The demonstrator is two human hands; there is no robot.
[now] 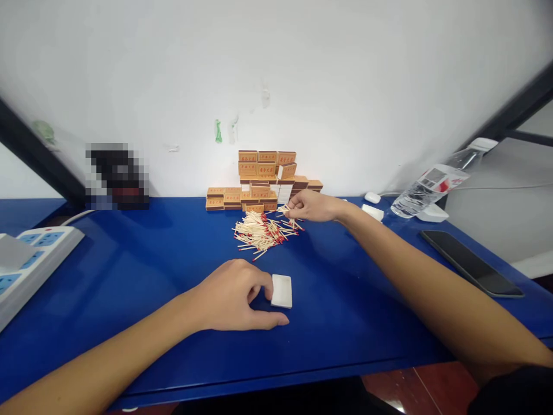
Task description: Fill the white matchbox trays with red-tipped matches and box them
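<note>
My left hand (pixel 239 297) rests on the blue table beside a small white matchbox tray (pixel 282 291). Its index finger touches the tray's left edge, while the thumb stretches out apart, below the near edge. Farther back, a loose pile of red-tipped matchsticks (pixel 259 231) lies on the table. My right hand (pixel 309 206) is at the pile's right side with thumb and fingers pinched together on a few matchsticks (pixel 283 209). Behind it, orange-brown matchboxes (pixel 257 169) stand stacked against the wall, partly hidden by the right hand.
A power strip (pixel 38 259) lies at the left, near a pixelated dark object (pixel 121 176). At the right are a tilted water bottle (pixel 440 178), a black phone (pixel 470 262), a white earbud case (pixel 372 197) and another white piece (pixel 372 212). The blue table (pixel 345 323) ends in front.
</note>
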